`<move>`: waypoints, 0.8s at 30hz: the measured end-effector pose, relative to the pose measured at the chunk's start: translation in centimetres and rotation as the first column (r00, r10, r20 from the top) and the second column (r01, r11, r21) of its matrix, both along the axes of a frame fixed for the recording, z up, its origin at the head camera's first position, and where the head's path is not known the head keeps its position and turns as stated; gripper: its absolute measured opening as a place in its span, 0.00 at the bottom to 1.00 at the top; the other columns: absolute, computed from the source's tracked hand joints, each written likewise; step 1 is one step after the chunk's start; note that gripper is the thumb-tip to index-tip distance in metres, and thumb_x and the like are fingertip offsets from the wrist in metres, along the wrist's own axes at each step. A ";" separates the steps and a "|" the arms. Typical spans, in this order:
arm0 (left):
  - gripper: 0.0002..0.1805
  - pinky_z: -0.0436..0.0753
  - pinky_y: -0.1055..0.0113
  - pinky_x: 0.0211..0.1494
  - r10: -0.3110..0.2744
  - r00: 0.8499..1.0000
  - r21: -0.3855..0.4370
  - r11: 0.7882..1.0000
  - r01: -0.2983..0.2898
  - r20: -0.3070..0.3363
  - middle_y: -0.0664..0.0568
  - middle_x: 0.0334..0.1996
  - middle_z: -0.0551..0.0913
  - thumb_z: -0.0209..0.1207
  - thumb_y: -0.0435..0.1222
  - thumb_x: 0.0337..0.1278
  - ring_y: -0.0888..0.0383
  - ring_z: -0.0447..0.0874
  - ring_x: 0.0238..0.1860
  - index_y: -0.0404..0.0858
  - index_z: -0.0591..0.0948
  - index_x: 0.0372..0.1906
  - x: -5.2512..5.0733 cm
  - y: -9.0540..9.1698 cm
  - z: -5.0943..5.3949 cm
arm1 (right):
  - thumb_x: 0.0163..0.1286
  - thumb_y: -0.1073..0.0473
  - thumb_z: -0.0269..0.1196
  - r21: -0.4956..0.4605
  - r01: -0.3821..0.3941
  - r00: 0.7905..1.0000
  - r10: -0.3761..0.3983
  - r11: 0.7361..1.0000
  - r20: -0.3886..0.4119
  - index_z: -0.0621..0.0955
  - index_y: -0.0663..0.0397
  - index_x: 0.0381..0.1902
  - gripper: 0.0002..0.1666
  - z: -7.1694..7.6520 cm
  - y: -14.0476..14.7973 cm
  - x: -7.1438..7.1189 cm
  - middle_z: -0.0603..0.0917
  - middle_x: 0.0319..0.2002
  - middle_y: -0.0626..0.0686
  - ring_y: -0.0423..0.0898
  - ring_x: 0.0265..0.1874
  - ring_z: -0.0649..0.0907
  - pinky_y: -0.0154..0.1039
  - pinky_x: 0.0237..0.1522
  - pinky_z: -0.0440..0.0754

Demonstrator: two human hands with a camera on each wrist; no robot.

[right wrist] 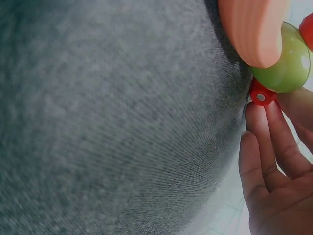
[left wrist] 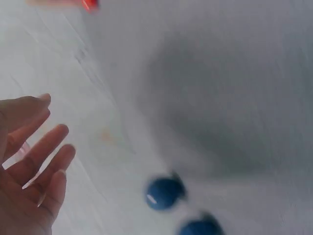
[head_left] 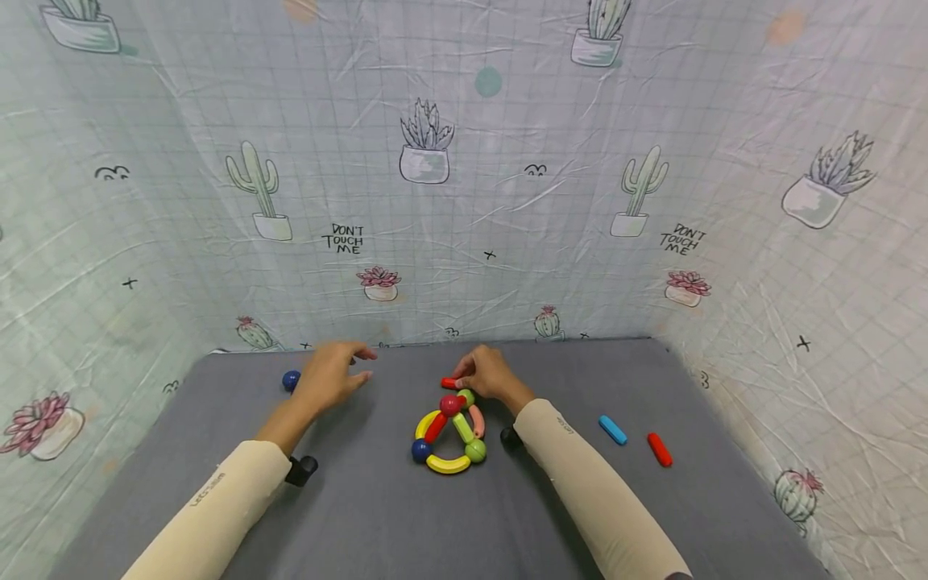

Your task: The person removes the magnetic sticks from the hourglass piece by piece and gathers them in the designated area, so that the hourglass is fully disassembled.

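Right hand: we found its thumb and fingertips pinching a short red stick, just behind the red ball that served as our landmark.
Sound handling of the stick: we judged a light pinch near one end best, with the other end bare, and slow movement; the silver end disc looked magnetic to us and might have snapped askew onto the far green ball, just right of and behind the red ball.
Wrist clearance: we thought the wrist best held off the pink curved piece, to the right of the red ball, lest the joined pieces be knocked.
Stick's long axis: in the head view we read it as running nearly left to right behind the red ball, its bare end pointing left, its right end under the fingertips; in the right wrist view the disc faced us, foreshortening the axis.
Stick and far green ball: we could not tell whether they touched.
Left hand: we saw thumb and fingers spread wide around nothing, well left of the red ball; a blue ball lay farther left on the surface.
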State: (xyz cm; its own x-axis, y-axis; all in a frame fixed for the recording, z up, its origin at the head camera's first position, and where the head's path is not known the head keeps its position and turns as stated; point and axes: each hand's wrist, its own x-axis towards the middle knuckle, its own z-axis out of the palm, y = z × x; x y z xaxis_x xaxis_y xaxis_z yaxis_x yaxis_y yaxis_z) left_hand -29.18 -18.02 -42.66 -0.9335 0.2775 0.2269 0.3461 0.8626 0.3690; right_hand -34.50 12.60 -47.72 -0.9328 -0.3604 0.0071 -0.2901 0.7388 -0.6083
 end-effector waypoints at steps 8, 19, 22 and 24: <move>0.11 0.86 0.49 0.52 -0.180 0.981 0.278 0.948 0.153 0.074 0.51 0.51 0.92 0.71 0.39 0.67 0.48 0.88 0.50 0.46 0.89 0.52 3.6 6.3 0.6 | 0.69 0.62 0.75 -0.009 -0.012 1.000 0.012 1.000 0.013 0.93 0.51 0.42 0.06 0.1 0.1 0.0 0.93 0.40 0.50 0.43 0.38 0.88 0.41 0.45 0.87; 0.13 0.83 0.65 0.42 -0.232 0.971 0.383 0.903 0.193 0.058 0.56 0.47 0.91 0.75 0.39 0.63 0.53 0.89 0.46 0.46 0.90 0.51 5.8 10.5 -1.3 | 0.70 0.62 0.73 -0.107 0.015 0.998 -0.021 0.994 -0.061 0.92 0.53 0.44 0.06 0.4 2.0 0.7 0.93 0.38 0.51 0.42 0.35 0.90 0.38 0.40 0.87; 0.12 0.82 0.67 0.38 -0.213 0.976 0.408 0.896 0.174 0.052 0.56 0.46 0.90 0.75 0.37 0.62 0.53 0.89 0.44 0.46 0.90 0.50 5.8 10.7 -1.9 | 0.69 0.62 0.74 -0.130 0.045 0.997 -0.053 0.991 -0.063 0.93 0.51 0.44 0.06 1.0 2.7 1.3 0.93 0.38 0.50 0.41 0.35 0.89 0.39 0.40 0.87; 0.12 0.81 0.68 0.37 -0.198 0.979 0.421 0.893 0.156 0.056 0.57 0.46 0.90 0.75 0.37 0.61 0.55 0.89 0.43 0.47 0.91 0.50 5.7 10.8 -2.2 | 0.69 0.61 0.74 -0.133 0.059 0.995 -0.068 0.989 -0.067 0.93 0.50 0.44 0.07 1.4 3.4 1.8 0.93 0.38 0.49 0.40 0.34 0.89 0.39 0.40 0.87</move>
State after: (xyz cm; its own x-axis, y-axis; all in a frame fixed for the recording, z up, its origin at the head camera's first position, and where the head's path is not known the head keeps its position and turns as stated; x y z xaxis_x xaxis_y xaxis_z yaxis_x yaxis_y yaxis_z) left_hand -23.45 -7.20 -44.90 -0.9005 0.3413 0.2696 0.4243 0.5534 0.7168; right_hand -32.69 15.98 -46.33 -0.9491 -0.2923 0.1178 -0.2916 0.6727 -0.6801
